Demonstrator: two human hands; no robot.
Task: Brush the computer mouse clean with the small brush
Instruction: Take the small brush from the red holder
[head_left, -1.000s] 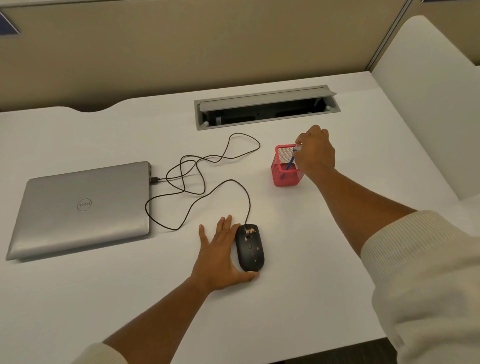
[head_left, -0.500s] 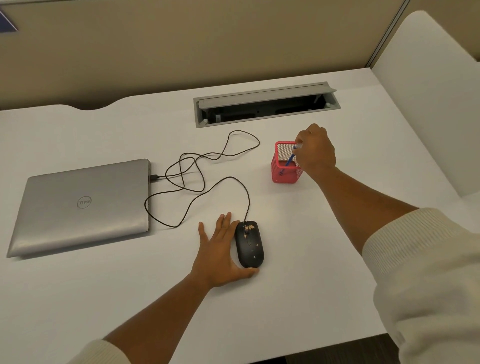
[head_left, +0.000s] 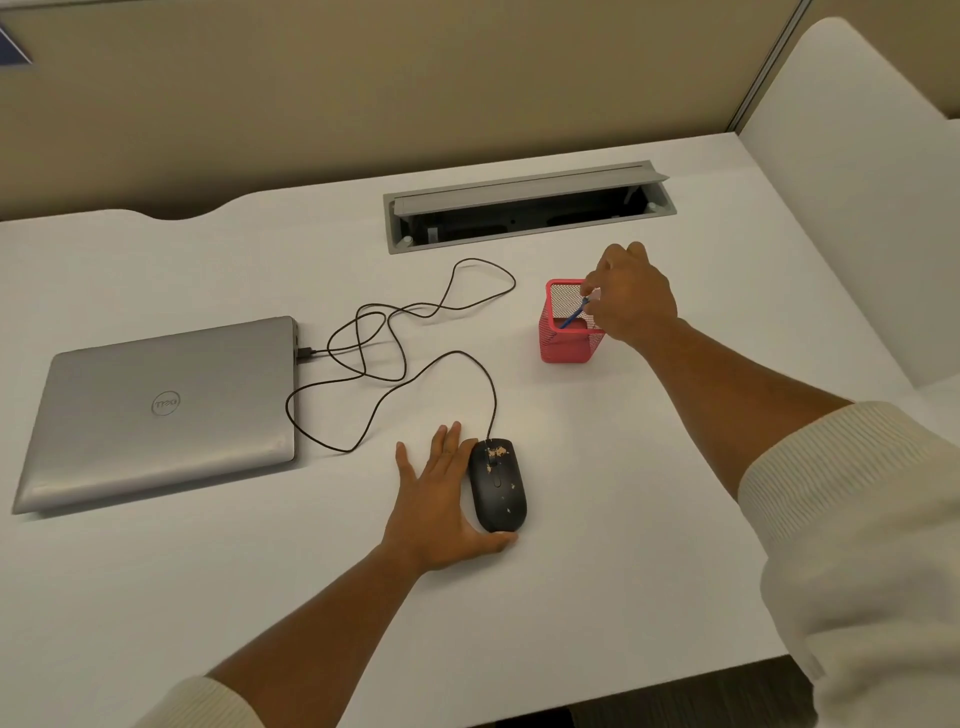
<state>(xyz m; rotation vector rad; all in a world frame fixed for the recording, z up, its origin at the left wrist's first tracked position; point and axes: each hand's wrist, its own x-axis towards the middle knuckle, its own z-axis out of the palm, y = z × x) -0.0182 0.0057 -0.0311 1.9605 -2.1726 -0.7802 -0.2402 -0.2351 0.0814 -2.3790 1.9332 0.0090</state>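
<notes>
A black wired computer mouse (head_left: 497, 486) lies on the white desk (head_left: 597, 519), speckled with tan crumbs near its wheel. My left hand (head_left: 439, 499) lies flat beside it, fingers straight along its left side and thumb round its near end. A red mesh pen cup (head_left: 569, 338) stands behind and to the right. A small brush with a blue handle (head_left: 573, 315) leans inside the cup. My right hand (head_left: 631, 296) hovers over the cup's right rim and pinches the top of the handle. The brush's lower end is hidden in the cup.
A shut silver laptop (head_left: 161, 410) lies at the left, with the mouse's black cable (head_left: 395, 358) looping from its side to the mouse. A grey cable hatch (head_left: 524, 208) is open at the desk's back. A white partition (head_left: 852, 218) borders the right.
My right hand stays at the cup holding the brush handle, hardly shifted. My left hand and the mouse have not moved.
</notes>
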